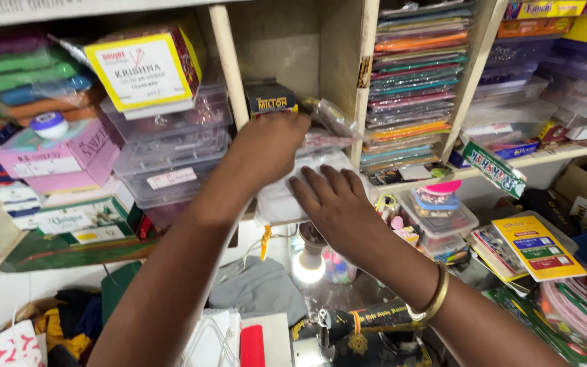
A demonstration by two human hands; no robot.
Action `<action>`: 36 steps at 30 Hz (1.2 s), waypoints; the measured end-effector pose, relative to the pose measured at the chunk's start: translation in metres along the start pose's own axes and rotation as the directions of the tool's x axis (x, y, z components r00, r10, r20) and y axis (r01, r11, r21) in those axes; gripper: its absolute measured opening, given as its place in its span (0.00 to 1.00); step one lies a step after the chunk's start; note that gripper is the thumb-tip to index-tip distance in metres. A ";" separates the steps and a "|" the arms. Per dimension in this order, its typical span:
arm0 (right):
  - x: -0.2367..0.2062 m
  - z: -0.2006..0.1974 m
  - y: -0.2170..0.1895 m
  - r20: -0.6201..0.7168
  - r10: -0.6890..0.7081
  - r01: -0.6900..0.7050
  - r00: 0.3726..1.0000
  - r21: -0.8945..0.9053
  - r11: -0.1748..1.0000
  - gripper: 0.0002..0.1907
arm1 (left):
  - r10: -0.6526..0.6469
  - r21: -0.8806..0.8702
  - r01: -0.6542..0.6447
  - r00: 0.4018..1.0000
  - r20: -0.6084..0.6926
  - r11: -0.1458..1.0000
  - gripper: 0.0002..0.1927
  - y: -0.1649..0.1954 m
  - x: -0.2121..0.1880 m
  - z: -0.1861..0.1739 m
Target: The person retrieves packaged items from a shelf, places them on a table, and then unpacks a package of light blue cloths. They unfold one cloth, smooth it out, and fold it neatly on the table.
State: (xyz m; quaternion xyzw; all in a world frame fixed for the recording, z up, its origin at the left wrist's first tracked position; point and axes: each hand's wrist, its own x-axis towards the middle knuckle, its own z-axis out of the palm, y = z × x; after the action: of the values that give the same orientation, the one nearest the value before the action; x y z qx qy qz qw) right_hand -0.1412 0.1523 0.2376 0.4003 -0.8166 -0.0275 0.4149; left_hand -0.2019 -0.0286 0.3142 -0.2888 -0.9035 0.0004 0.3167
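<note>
Crowded shop shelves: at 12 o'clock, left hand (pixel 270 146) pinches a clear packet (pixel 331 117); right hand (pixel 331 200) lies flat, fingers apart, on a translucent box (pixel 281 197).

Lit bulb (pixel 308 266) — stacked coloured packets (pixel 412 88) — yellow-labelled box (pixel 147 68).

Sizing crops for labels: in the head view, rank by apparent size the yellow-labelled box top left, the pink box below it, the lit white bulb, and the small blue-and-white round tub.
1. Yellow-labelled box
2. Pink box, close to the first and partly hidden, so that order is unsure
3. Lit white bulb
4. Small blue-and-white round tub, close to the bulb and farther back, so unsure
</note>
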 end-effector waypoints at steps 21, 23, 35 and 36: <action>-0.012 0.003 0.024 -0.065 0.052 -0.036 0.996 0.228 0.973 0.28 | -0.057 -0.048 0.053 0.994 -0.091 0.997 0.15 0.042 -0.095 -0.010; -0.014 0.004 0.024 -0.084 0.055 -0.038 0.995 0.192 0.981 0.26 | -0.026 0.078 0.039 0.987 -0.159 0.996 0.15 0.046 -0.098 -0.006; 0.026 0.064 0.037 0.028 0.125 -0.128 0.992 0.178 0.976 0.15 | -0.087 0.353 0.176 0.963 -0.254 0.919 0.06 0.027 -0.067 0.051; 0.030 0.069 0.041 0.062 0.139 -0.149 0.988 0.208 0.967 0.12 | -0.088 0.359 0.185 0.959 -0.270 0.915 0.06 0.024 -0.062 0.056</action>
State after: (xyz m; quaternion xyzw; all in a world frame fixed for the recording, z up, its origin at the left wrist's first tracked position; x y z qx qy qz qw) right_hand -0.2253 0.1402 0.2272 0.3811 -0.8514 0.0805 0.3513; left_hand -0.1820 -0.0312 0.2298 -0.1551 -0.8574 0.1174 0.4764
